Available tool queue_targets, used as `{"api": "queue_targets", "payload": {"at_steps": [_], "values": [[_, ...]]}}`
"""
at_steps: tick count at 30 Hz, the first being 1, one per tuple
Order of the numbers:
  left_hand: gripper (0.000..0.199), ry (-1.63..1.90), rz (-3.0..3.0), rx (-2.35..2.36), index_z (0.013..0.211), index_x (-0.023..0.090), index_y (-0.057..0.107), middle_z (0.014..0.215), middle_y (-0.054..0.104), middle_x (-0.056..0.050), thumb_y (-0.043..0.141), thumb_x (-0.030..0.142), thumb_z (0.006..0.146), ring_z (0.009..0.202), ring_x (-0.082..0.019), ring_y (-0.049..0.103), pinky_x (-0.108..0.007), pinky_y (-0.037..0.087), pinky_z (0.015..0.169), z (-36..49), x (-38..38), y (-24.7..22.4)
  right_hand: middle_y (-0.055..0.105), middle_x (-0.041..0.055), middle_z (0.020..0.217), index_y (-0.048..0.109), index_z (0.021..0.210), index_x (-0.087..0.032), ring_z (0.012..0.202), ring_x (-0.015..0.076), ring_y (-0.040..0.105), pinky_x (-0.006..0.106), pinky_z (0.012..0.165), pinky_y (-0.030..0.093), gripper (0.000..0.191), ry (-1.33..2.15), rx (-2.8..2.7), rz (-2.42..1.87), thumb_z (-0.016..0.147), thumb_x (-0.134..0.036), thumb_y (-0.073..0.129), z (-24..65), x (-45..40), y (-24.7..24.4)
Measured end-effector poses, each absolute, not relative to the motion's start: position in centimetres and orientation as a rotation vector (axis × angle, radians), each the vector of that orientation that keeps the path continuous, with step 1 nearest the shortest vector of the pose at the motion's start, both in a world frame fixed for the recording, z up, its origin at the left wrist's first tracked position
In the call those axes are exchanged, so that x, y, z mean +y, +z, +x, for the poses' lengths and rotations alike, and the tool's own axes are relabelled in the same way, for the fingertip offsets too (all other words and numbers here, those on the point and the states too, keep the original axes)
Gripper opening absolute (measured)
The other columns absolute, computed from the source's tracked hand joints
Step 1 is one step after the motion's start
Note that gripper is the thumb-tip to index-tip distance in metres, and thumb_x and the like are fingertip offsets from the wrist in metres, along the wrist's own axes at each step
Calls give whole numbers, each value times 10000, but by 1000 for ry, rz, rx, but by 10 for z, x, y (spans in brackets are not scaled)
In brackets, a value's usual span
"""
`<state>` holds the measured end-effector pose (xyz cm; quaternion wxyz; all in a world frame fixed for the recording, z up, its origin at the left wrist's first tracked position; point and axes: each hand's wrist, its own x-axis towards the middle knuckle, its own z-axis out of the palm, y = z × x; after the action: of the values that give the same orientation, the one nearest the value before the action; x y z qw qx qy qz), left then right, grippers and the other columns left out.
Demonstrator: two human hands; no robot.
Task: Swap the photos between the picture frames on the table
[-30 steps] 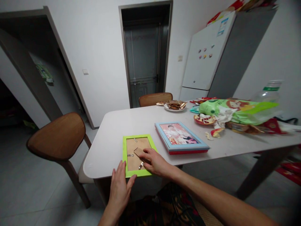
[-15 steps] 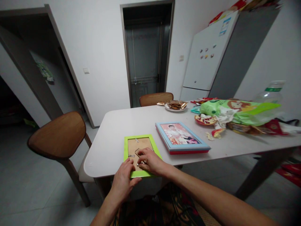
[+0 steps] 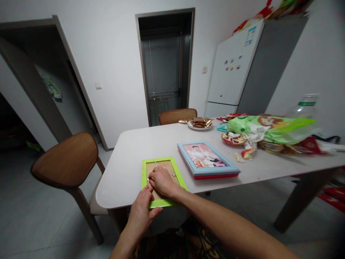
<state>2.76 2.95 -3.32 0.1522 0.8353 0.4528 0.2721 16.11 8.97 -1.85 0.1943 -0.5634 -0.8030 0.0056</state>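
Note:
A lime-green picture frame (image 3: pixel 145 166) lies face down near the table's front edge, its brown backing board (image 3: pixel 167 166) showing. Small metal clips sit around the backing; one clip (image 3: pixel 174 175) is on the right side, another at the far edge. My left hand (image 3: pixel 141 205) grips the frame's near left corner, thumb along the near edge. Over the backing, my right hand (image 3: pixel 161 181) has its fingers curled together at a metal clip (image 3: pixel 148 179) on the left side. That hand covers the middle of the board and the wire piece there.
Right of the green frame lies a stack of blue and red picture frames (image 3: pixel 208 157). Farther back on the white table (image 3: pixel 129 144) are a plate of wrapped snacks (image 3: pixel 199 124), pomegranate pieces (image 3: pixel 233 139) and a green plastic bag (image 3: pixel 272 126). A wooden chair (image 3: pixel 66 160) stands left.
My right hand has moved left and away from me, from the wire piece at the middle of the backing to the left clip. My left hand keeps its grip. The view has shifted slightly.

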Motion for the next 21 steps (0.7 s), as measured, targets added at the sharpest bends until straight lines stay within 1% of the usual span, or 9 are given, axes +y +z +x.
{"api": "queue_targets", "payload": {"at_steps": [3,6,9,14,17,21], "values": [[225,789,2403,1286,808,174,512,1082,553,-110,646,210,630,1131,-238,421,-392,364,936,27,30,-35,587,89,851,650,816,-174,875,201,464,295,720,335,244,1,-2226,-1627,778,-277,432,160,92,-18],[271,793,2388,1297,873,168,520,1089,554,-113,642,208,634,1136,-241,419,-409,362,940,26,31,-38,592,75,891,642,877,-185,876,176,471,268,745,332,245,80,-2273,-1552,772,-272,438,174,91,-15],[248,820,2370,1301,844,166,531,1122,542,-120,646,208,628,1142,-247,416,-414,361,942,26,31,-40,586,70,934,633,921,-196,903,175,462,258,769,318,251,88,-2284,-1560,748,-242,457,201,88,-11],[203,867,2361,1284,752,178,520,1137,540,-112,659,191,605,1132,-245,426,-417,374,930,26,29,-39,578,115,883,659,814,-144,867,191,468,253,731,320,249,63,-2301,-1822,740,-160,421,236,88,-13],[208,852,2364,1285,769,174,523,1135,540,-118,656,193,609,1131,-246,428,-421,374,930,26,28,-37,565,128,907,656,819,-129,901,197,454,243,725,319,281,25,-2268,-1865,747,-125,383,240,91,-18],[219,848,2366,1289,798,173,533,1133,538,-114,650,201,616,1131,-245,428,-422,371,934,26,29,-38,558,123,902,645,821,-137,896,196,451,242,711,321,286,-15,-2239,-1860,759,-131,367,237,94,-21]]}}
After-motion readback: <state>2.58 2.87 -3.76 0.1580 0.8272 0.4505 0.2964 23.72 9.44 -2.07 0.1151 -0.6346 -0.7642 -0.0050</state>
